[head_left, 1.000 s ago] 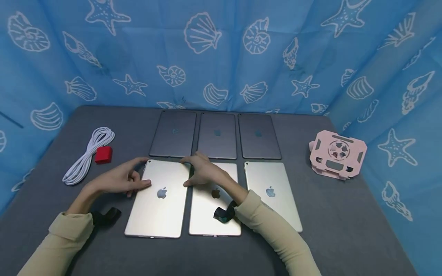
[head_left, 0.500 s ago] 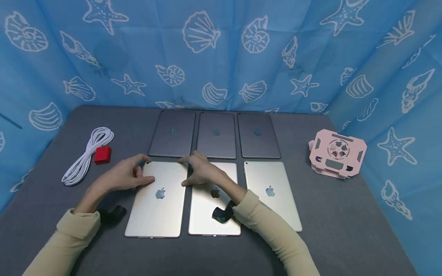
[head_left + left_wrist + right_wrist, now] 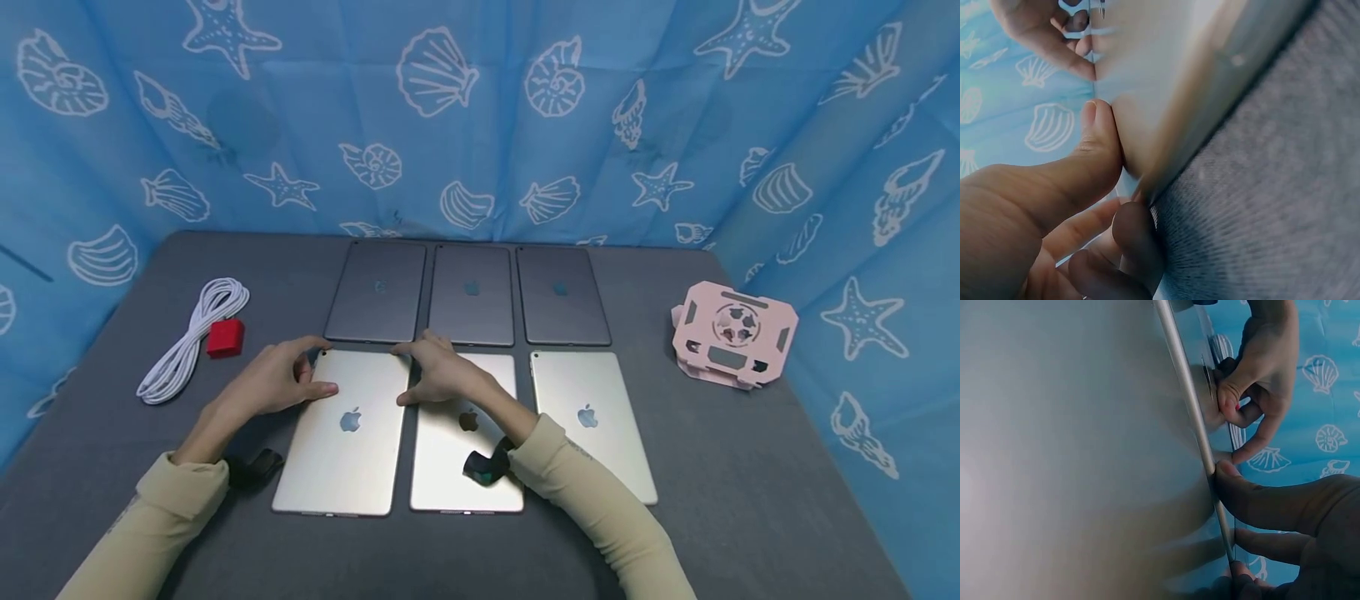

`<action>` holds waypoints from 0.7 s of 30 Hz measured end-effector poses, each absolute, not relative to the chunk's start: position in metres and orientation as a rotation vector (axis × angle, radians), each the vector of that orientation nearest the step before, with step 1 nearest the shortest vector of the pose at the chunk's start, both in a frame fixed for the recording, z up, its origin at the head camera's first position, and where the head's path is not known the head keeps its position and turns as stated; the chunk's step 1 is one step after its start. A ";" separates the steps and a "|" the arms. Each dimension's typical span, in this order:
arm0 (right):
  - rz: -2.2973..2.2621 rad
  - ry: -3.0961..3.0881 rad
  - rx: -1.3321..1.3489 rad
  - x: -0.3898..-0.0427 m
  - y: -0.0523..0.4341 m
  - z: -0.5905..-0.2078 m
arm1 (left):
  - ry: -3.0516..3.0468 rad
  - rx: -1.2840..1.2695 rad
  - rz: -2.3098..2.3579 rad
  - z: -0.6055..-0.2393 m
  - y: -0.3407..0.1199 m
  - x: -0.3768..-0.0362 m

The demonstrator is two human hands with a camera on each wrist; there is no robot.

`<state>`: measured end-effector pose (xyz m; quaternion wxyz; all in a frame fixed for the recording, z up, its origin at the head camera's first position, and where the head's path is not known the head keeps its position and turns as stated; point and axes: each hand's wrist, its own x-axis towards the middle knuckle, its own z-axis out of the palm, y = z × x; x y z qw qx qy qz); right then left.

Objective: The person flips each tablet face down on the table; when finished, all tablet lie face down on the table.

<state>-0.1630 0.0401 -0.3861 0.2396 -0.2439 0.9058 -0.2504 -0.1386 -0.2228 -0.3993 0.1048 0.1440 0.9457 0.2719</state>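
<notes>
Left hand point(image 3: 273, 385) and right hand point(image 3: 442, 375) fingers grasp the silver tablet's point(image 3: 345, 437) 2 far corners.

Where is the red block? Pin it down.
In the head view the red block lies on the table's left side, touching the white cable and left of the dark tablets.

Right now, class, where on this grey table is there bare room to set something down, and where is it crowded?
Bare table lies between the right silver tablet and the pink stand, along the near edge, and at far left behind the white cable. The middle is crowded: six tablets almost edge to edge, with the left hand and right hand gripping the left silver tablet.
</notes>
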 end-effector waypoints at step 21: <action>-0.699 2.611 -0.762 -0.155 0.056 -0.377 | 2.895 0.481 0.763 -0.402 -0.230 -0.129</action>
